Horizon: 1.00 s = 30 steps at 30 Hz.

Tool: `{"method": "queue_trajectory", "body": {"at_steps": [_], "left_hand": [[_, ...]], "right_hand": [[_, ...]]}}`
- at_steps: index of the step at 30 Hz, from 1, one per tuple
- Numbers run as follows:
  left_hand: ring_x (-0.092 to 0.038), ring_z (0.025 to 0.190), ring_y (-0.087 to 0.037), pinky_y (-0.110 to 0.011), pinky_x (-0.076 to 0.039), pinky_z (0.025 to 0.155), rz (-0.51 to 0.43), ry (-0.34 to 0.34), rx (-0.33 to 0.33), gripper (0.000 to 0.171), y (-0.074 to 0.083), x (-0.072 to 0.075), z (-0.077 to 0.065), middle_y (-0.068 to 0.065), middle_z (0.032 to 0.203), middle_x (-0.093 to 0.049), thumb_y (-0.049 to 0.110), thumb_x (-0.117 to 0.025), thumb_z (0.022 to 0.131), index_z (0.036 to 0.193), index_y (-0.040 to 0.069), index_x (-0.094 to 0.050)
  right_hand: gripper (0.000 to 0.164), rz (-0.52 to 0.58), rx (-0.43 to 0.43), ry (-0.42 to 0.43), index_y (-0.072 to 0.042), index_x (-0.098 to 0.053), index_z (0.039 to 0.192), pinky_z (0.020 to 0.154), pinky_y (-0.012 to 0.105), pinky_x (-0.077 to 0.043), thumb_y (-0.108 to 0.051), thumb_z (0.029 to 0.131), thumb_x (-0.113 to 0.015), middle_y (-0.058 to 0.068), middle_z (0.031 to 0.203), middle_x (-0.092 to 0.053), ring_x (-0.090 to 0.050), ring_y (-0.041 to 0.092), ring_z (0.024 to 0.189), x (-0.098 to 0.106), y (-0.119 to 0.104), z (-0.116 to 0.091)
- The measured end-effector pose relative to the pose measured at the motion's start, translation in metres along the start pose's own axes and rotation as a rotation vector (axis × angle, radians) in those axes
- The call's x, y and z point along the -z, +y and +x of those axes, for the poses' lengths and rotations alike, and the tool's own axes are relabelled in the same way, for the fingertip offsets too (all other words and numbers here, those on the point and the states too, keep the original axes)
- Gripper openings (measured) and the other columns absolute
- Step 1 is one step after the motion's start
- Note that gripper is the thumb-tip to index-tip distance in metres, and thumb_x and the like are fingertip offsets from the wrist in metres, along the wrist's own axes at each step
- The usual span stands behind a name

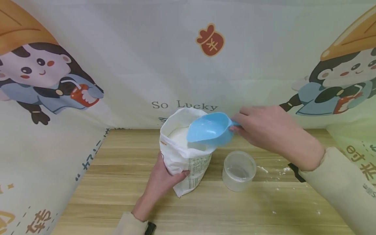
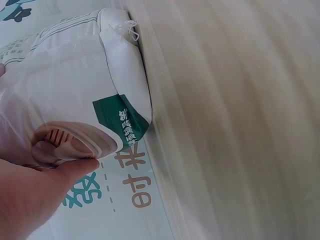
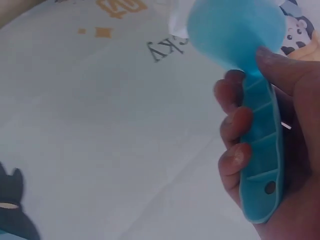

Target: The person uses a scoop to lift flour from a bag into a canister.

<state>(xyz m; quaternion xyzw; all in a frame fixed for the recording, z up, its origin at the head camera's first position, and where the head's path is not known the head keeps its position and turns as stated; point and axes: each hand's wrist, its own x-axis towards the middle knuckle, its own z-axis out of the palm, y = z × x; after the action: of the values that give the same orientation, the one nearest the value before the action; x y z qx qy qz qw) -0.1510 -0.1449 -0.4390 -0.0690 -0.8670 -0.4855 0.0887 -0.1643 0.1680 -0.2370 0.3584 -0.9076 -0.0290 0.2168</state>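
Observation:
An open white flour bag (image 1: 188,163) stands tilted on the table, with white powder visible inside its mouth. My left hand (image 1: 165,178) grips the bag low on its side; the left wrist view has the thumb (image 2: 75,172) pressed against the printed face. Over the bag's mouth, my right hand (image 1: 264,127) holds a light blue scoop (image 1: 210,129) by its handle. In the right wrist view the fingers wrap round the ribbed handle (image 3: 262,150). Whether powder lies in the scoop is hard to tell. A clear round tub (image 1: 239,171) sits right of the bag, below the scoop.
White powder is scattered on the wood-grain table (image 1: 273,202) right of the tub. A printed cloth backdrop (image 1: 141,65) with cartoon figures rises behind the table and along both sides. The bag's upper rim stands close to the back wall.

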Motion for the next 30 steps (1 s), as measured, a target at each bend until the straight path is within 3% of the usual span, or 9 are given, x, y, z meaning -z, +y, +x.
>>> {"method": "queue_trajectory", "body": {"at_steps": [8, 12, 18, 25, 30], "left_hand": [[-0.063, 0.111, -0.029, -0.051, -0.052, 0.094, 0.008, 0.007, 0.004, 0.104, -0.001, 0.001, 0.0, -0.012, 0.125, -0.064, 0.029, -0.094, 0.07, 0.152, 0.011, -0.034], [-0.063, 0.111, -0.029, -0.051, -0.052, 0.095, 0.013, 0.003, 0.004, 0.102, -0.001, 0.0, -0.001, -0.011, 0.125, -0.064, 0.03, -0.095, 0.07, 0.151, 0.011, -0.036], [-0.063, 0.111, -0.027, -0.05, -0.051, 0.095, -0.026, -0.006, 0.001, 0.1, -0.001, -0.001, 0.0, -0.009, 0.125, -0.064, 0.029, -0.094, 0.07, 0.15, 0.012, -0.036], [-0.062, 0.112, -0.027, -0.05, -0.051, 0.095, -0.043, -0.013, 0.01, 0.102, 0.0, 0.0, 0.0, -0.009, 0.126, -0.063, 0.027, -0.095, 0.07, 0.152, 0.014, -0.035], [-0.062, 0.111, -0.027, -0.049, -0.051, 0.095, -0.051, -0.013, 0.0, 0.101, 0.001, 0.0, -0.001, -0.008, 0.126, -0.063, 0.026, -0.094, 0.071, 0.151, 0.013, -0.035]], "right_hand": [[0.024, -0.035, -0.024, -0.219, -0.016, -0.064, 0.079, 0.047, 0.037, -0.042, -0.03, 0.096, -0.075, -0.003, 0.07, -0.052, -0.048, 0.019, 0.06, 0.017, -0.01, 0.031], [0.026, -0.054, -0.012, -0.281, -0.014, -0.067, 0.078, 0.05, 0.037, -0.046, -0.031, 0.096, -0.075, -0.002, 0.071, -0.055, -0.05, 0.019, 0.061, 0.019, -0.016, 0.042], [0.029, -0.036, 0.033, -0.275, -0.017, -0.065, 0.07, 0.048, 0.033, -0.045, -0.028, 0.092, -0.08, -0.004, 0.066, -0.055, -0.047, 0.017, 0.057, 0.013, -0.02, 0.049], [0.028, -0.026, 0.043, -0.26, -0.015, -0.067, 0.071, 0.047, 0.034, -0.046, -0.028, 0.091, -0.08, -0.003, 0.065, -0.053, -0.047, 0.016, 0.056, 0.001, -0.026, 0.053], [0.021, -0.026, 0.092, -0.181, -0.013, -0.069, 0.071, 0.046, 0.034, -0.043, -0.02, 0.089, -0.079, -0.003, 0.063, -0.053, -0.045, 0.017, 0.053, -0.013, -0.028, 0.053]]}}
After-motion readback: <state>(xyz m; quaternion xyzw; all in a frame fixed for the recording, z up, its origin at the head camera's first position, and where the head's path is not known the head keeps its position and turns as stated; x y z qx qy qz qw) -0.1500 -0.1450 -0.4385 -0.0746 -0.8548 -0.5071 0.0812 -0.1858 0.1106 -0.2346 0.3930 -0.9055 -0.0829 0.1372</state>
